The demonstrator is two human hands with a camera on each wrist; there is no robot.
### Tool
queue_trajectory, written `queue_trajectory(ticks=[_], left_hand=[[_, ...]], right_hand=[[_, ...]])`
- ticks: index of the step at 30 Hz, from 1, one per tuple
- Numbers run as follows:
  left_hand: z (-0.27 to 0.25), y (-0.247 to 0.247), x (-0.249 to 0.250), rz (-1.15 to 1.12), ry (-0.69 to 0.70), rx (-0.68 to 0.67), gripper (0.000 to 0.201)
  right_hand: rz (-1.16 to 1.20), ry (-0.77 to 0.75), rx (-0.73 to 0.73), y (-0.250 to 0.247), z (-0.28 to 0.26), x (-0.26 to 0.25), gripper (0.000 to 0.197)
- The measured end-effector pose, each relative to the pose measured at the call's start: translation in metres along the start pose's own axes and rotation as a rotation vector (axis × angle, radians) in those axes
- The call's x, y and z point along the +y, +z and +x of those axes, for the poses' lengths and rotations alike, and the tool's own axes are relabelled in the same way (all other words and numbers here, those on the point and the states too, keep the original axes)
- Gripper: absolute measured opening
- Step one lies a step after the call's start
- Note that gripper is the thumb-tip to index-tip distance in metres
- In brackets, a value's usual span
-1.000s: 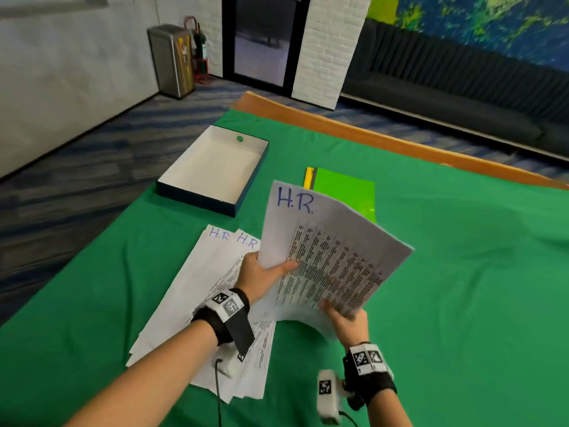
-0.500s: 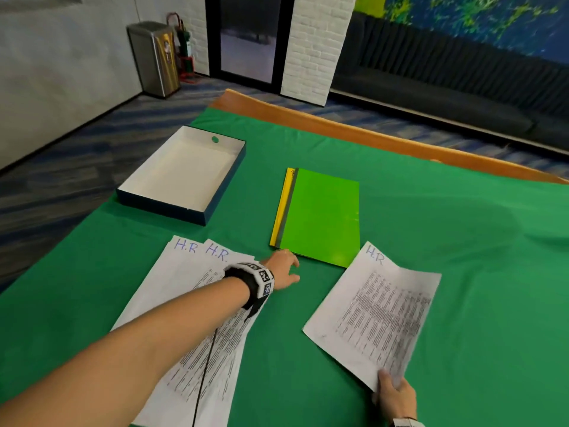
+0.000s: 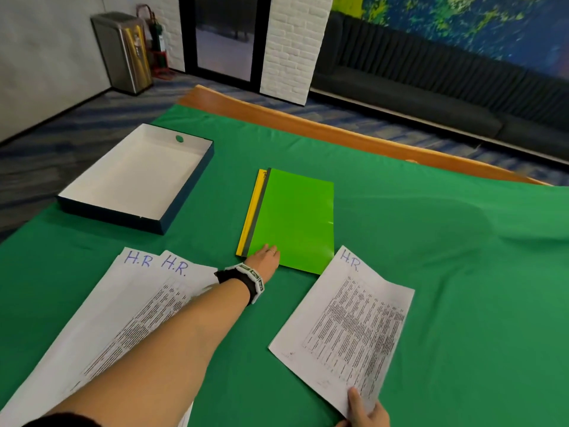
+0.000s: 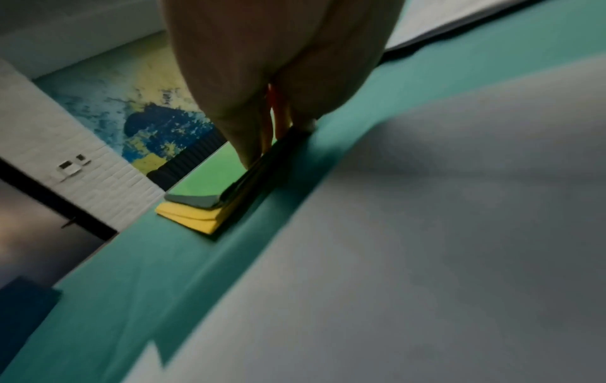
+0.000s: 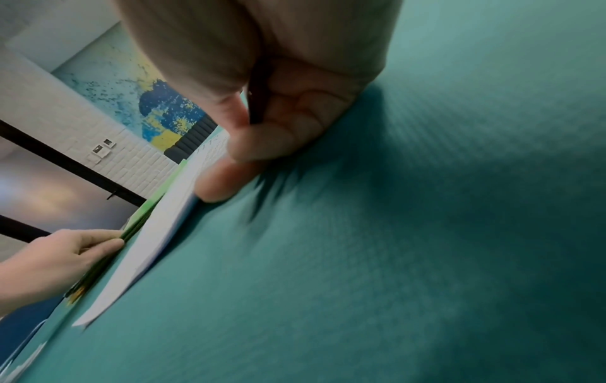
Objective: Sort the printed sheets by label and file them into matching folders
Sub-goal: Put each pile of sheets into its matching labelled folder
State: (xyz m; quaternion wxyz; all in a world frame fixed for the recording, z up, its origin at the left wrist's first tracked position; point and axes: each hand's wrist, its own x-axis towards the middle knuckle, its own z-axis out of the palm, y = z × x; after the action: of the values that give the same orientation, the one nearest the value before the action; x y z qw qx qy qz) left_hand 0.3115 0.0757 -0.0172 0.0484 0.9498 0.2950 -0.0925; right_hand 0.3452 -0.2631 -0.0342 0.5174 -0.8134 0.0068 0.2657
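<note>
A bright green folder (image 3: 295, 220) lies mid-table on top of a grey and a yellow folder (image 3: 251, 217). My left hand (image 3: 266, 257) reaches over the table and pinches the green folder's near left corner; in the left wrist view its fingertips (image 4: 282, 129) sit at that folder edge (image 4: 210, 176). A sheaf of printed sheets marked H.R. (image 3: 348, 318) lies flat to the right of the folders. My right hand (image 3: 363, 411) pinches its near corner, thumb on top (image 5: 236, 160). More H.R. sheets (image 3: 129, 303) are fanned out on the left, under my forearm.
An open shallow box (image 3: 132, 180), white inside with dark blue walls, stands at the back left. Green cloth (image 3: 446, 303) covers the table, and a wooden edge (image 3: 338, 134) runs along the far side. Beyond it are floor, a bin and a dark sofa.
My right hand lowered the raised H.R. sheaf flat onto the cloth, right of the folders. My left hand let go of it and reached forward to the green folder's corner.
</note>
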Motion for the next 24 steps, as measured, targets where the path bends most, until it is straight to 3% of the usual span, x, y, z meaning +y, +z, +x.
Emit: queue_trajectory(ticks=[2,5,11,20,24], left_hand=[[-0.003,-0.004,0.003,0.012,0.030,0.013,0.034],[-0.011,-0.020,0.001,0.040,0.071,0.053,0.026],[-0.033,-0.042,-0.010,-0.021,0.021,0.078,0.026],[-0.073,-0.052,-0.016,-0.646,-0.203,0.249,0.032],[-0.100,-0.043,-0.026,-0.909,-0.262,0.341,0.037]], right_hand=[[-0.001,0.017,-0.013,0.000,0.001,-0.003,0.044],[0.065,0.033,-0.021,-0.003,-0.004,-0.005,0.020],[0.132,-0.078,0.071,-0.003,-0.011,-0.015,0.042],[0.140,-0.037,0.125,-0.047,0.021,-0.075,0.031],[0.108,-0.055,0.136,-0.048,0.046,-0.100,0.037]])
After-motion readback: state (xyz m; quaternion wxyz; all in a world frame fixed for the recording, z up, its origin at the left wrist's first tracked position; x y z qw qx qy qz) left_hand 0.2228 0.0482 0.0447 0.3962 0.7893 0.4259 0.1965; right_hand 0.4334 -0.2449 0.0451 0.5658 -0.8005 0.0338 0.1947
